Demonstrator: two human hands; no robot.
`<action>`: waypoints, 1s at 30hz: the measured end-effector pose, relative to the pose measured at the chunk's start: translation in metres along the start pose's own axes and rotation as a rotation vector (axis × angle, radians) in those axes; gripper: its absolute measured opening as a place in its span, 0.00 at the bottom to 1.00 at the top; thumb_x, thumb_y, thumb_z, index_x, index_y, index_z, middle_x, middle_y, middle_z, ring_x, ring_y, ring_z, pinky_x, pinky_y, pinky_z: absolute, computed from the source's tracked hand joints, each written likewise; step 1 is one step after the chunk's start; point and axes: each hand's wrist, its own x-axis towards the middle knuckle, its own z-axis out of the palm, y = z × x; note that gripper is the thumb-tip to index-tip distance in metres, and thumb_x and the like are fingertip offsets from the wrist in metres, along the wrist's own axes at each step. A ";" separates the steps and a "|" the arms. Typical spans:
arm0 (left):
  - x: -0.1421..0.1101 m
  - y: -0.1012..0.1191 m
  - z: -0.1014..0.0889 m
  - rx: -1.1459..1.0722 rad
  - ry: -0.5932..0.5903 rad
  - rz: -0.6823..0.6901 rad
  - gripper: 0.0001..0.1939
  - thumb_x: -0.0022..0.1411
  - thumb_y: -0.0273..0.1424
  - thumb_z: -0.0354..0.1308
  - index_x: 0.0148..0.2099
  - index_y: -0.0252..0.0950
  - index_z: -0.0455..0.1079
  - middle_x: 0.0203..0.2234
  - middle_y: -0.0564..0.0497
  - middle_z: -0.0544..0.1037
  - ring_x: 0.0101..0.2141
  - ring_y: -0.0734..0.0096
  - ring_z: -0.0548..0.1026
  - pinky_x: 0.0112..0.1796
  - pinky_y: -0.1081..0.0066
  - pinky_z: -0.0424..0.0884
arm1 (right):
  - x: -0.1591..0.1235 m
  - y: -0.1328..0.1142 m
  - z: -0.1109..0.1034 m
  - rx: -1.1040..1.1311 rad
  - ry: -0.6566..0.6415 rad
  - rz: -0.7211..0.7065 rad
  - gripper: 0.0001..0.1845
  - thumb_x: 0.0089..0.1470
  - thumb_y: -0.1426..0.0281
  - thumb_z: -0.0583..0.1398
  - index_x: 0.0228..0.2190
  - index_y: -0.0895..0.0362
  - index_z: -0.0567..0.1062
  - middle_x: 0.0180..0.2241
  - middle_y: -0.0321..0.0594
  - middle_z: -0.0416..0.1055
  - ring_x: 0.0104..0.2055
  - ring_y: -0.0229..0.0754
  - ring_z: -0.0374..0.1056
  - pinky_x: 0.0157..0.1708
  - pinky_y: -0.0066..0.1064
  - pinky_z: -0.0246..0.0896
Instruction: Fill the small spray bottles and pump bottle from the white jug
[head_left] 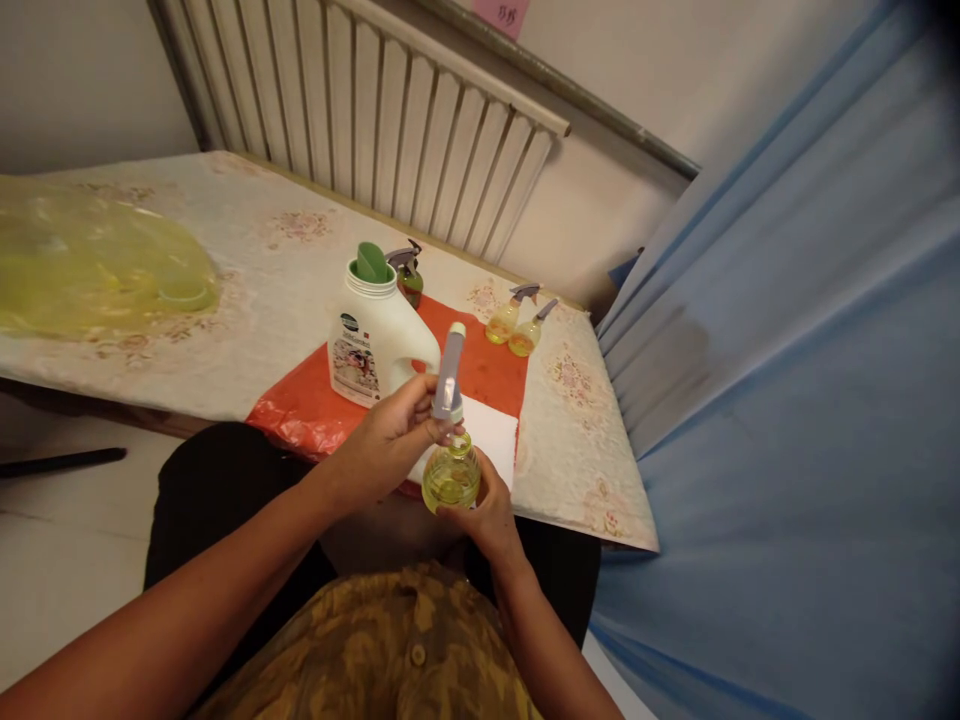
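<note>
My left hand (pixel 401 425) grips a grey spray head (pixel 448 375) just above the neck of a small clear bottle (pixel 450 482). Yellowish liquid fills part of this bottle, and my right hand (pixel 491 510) is closed round its right side and base. Whether the spray head touches the bottle's neck I cannot tell. Right behind my left hand stands a large white jug (pixel 375 330) with a printed label. A green cup-like cap (pixel 372 262) sits tilted in the jug's open mouth.
Under the jug lies a red plastic sheet (pixel 487 375) with white paper (pixel 491 440) on it. Two small spray bottles (pixel 501 322) (pixel 525 337) stand to the right, a darker one (pixel 411 285) behind the jug. A yellow bag (pixel 97 265) lies left; a blue curtain (pixel 772 350) hangs right.
</note>
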 end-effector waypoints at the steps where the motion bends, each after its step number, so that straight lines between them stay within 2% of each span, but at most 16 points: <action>1: 0.000 -0.002 -0.001 -0.021 -0.014 -0.006 0.15 0.61 0.37 0.61 0.48 0.38 0.68 0.33 0.53 0.77 0.34 0.68 0.78 0.36 0.68 0.76 | 0.000 0.001 0.000 -0.002 0.001 0.001 0.43 0.35 0.73 0.72 0.55 0.53 0.68 0.53 0.40 0.72 0.56 0.52 0.68 0.57 0.40 0.63; 3: 0.000 -0.004 -0.003 -0.067 0.021 -0.004 0.14 0.60 0.36 0.62 0.47 0.38 0.68 0.33 0.52 0.78 0.34 0.67 0.79 0.36 0.67 0.76 | 0.000 0.003 0.000 0.000 0.002 0.009 0.43 0.35 0.73 0.72 0.56 0.53 0.68 0.54 0.41 0.72 0.56 0.53 0.68 0.57 0.40 0.63; 8: 0.002 -0.007 -0.017 -0.227 0.257 0.103 0.11 0.61 0.32 0.62 0.46 0.37 0.69 0.33 0.52 0.81 0.34 0.67 0.81 0.37 0.68 0.78 | 0.001 0.007 0.000 -0.008 0.014 0.038 0.44 0.34 0.72 0.72 0.56 0.54 0.68 0.54 0.42 0.72 0.56 0.53 0.67 0.58 0.41 0.62; 12: 0.006 -0.011 -0.036 -0.460 0.306 0.144 0.09 0.60 0.29 0.64 0.42 0.35 0.71 0.31 0.51 0.82 0.34 0.67 0.82 0.36 0.70 0.80 | 0.003 0.013 0.000 -0.034 0.028 0.067 0.45 0.33 0.73 0.72 0.55 0.55 0.68 0.53 0.43 0.72 0.56 0.54 0.68 0.58 0.42 0.62; 16: 0.003 -0.021 -0.063 -0.542 0.363 0.126 0.07 0.61 0.28 0.63 0.41 0.32 0.72 0.32 0.48 0.83 0.36 0.64 0.82 0.36 0.70 0.80 | 0.005 0.020 0.000 -0.053 0.050 0.115 0.45 0.32 0.73 0.72 0.56 0.56 0.68 0.54 0.45 0.72 0.57 0.55 0.67 0.60 0.45 0.60; 21: -0.006 -0.055 -0.101 -0.551 0.403 0.043 0.06 0.61 0.29 0.64 0.40 0.33 0.74 0.32 0.49 0.83 0.36 0.65 0.82 0.37 0.70 0.81 | 0.008 0.028 -0.002 -0.064 0.089 0.136 0.45 0.32 0.72 0.72 0.55 0.56 0.69 0.55 0.46 0.72 0.56 0.56 0.67 0.59 0.46 0.60; 26: -0.015 -0.098 -0.135 -0.560 0.368 -0.123 0.08 0.59 0.30 0.66 0.40 0.32 0.74 0.32 0.47 0.84 0.36 0.64 0.82 0.38 0.69 0.81 | 0.014 0.029 -0.008 -0.037 0.105 0.144 0.45 0.33 0.71 0.72 0.56 0.57 0.68 0.54 0.45 0.73 0.56 0.56 0.68 0.58 0.46 0.62; 30: -0.025 -0.123 -0.156 -0.572 0.326 -0.229 0.08 0.61 0.29 0.64 0.42 0.33 0.72 0.33 0.52 0.84 0.37 0.66 0.82 0.42 0.67 0.81 | 0.022 0.023 -0.012 -0.020 0.123 0.134 0.46 0.32 0.70 0.72 0.56 0.57 0.68 0.53 0.46 0.73 0.56 0.56 0.68 0.58 0.48 0.62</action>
